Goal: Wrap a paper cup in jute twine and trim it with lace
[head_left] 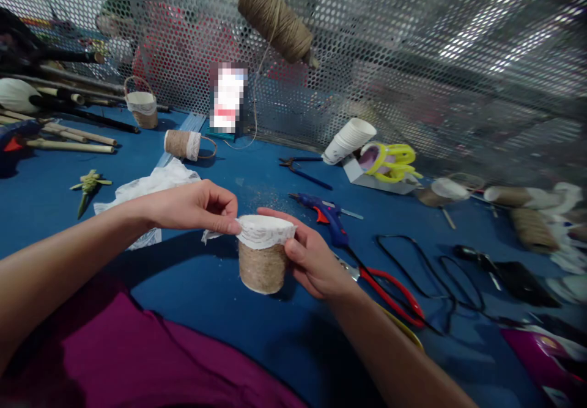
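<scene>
From my end, I have the twine-wrapped cup near the middle of the scene, above the near part of the blue table; I can't tell whether its base touches down. My right hand is curled around its right side, thumb in front and fingers behind, which I take to be a steadying grip. My left hand is pinched narrow at the left of the rim, on the lace band, probably so the strip lies taut against the cup; a loose bit of lace shows under those fingers.

More lace cloth lies bunched to the left, seemingly within easy reach. The glue gun rests just beyond my right hand, nozzle to the left, and the red-handled scissors lie partly behind my right wrist. Far left, a small basket stands upright, perhaps parked there to leave working room.
</scene>
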`<action>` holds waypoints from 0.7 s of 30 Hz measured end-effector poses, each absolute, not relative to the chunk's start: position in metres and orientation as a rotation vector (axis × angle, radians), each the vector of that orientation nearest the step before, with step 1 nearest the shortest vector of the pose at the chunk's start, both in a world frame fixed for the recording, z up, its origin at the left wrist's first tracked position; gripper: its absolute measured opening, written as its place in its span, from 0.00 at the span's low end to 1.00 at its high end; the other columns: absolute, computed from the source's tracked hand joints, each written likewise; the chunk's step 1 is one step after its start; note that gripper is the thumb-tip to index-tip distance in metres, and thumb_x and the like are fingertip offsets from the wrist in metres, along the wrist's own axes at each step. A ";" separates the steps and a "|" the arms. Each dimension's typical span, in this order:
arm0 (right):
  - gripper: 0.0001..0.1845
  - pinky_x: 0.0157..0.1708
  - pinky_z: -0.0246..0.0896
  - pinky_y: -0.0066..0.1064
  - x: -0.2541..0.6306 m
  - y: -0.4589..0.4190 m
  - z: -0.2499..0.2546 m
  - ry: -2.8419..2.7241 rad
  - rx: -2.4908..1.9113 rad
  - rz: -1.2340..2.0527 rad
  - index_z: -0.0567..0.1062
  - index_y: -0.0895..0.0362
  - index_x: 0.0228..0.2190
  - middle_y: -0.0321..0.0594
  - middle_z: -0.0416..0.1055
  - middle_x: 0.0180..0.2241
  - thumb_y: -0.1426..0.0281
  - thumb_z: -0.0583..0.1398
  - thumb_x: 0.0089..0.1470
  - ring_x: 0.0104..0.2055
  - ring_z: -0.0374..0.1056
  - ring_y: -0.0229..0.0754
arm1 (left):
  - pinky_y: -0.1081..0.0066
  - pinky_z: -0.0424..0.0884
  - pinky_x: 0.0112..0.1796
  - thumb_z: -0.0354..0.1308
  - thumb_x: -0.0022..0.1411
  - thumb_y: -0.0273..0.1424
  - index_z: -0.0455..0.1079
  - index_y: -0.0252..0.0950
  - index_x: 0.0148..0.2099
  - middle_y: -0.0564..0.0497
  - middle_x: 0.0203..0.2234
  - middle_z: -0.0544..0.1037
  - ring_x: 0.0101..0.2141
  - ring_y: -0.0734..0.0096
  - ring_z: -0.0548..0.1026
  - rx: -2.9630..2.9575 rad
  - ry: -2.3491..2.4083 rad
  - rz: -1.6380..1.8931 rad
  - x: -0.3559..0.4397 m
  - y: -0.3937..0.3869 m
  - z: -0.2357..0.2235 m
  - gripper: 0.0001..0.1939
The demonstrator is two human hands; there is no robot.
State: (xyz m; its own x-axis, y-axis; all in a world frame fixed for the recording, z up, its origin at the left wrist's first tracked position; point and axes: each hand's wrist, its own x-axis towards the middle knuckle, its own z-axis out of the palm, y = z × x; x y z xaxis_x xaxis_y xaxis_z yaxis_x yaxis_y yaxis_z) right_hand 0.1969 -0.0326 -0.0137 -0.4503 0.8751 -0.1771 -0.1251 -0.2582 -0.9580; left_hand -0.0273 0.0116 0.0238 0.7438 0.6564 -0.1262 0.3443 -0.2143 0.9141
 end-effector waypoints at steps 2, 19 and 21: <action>0.36 0.48 0.60 0.43 0.197 -0.033 -0.014 -1.261 -0.985 1.810 0.68 0.53 0.47 0.46 0.70 0.45 0.54 0.66 0.35 0.47 0.67 0.48 | 0.79 0.54 0.21 0.57 0.54 0.35 0.63 0.33 0.25 0.58 0.17 0.63 0.19 0.82 0.58 1.797 0.751 0.348 -0.027 0.012 0.022 0.11; 0.33 0.46 0.61 0.38 0.199 -0.035 -0.013 -1.238 -0.870 1.911 0.70 0.52 0.45 0.44 0.71 0.44 0.54 0.66 0.36 0.45 0.69 0.45 | 0.78 0.49 0.19 0.60 0.50 0.38 0.61 0.33 0.22 0.59 0.14 0.59 0.18 0.82 0.54 1.718 0.736 0.318 -0.026 0.014 0.014 0.16; 0.33 0.46 0.61 0.39 0.199 -0.035 -0.013 -1.230 -0.851 1.933 0.70 0.53 0.45 0.45 0.71 0.44 0.55 0.66 0.37 0.45 0.68 0.46 | 0.78 0.48 0.19 0.60 0.50 0.39 0.61 0.32 0.22 0.59 0.14 0.59 0.18 0.82 0.54 1.718 0.725 0.321 -0.025 0.014 0.012 0.16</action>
